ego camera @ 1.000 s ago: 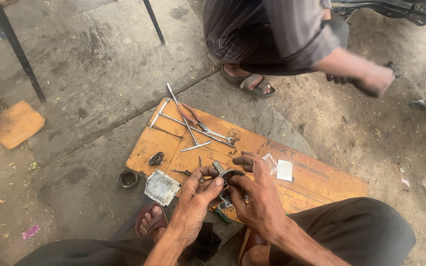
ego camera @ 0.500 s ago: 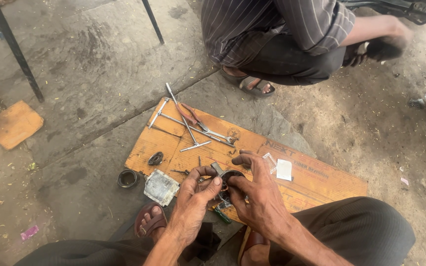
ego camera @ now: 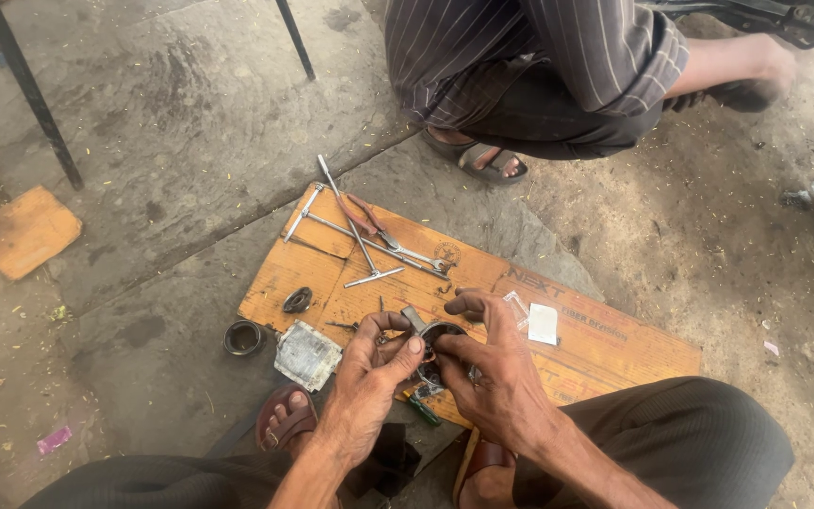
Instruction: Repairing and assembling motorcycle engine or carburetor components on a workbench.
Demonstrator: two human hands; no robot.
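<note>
A small round metal part (ego camera: pixel 437 336) is held between both hands just above an orange board (ego camera: pixel 614 353) that lies on the concrete floor (ego camera: pixel 171 123); the fingers of the left hand (ego camera: pixel 369 377) are curled shut against its near side, and those of the right hand (ego camera: pixel 496 372) are closed round its far side. On the board beyond the hands, long metal wrenches (ego camera: pixel 355 236) and red-handled pliers (ego camera: pixel 369 219) are laid crossing one another, with a white scrap (ego camera: pixel 543 323) beside the right hand. A grey metal box (ego camera: pixel 306 355) and a dark ring (ego camera: pixel 242 336) are seen at the board's left edge, and another person (ego camera: pixel 539 66) is crouched well beyond it.
</note>
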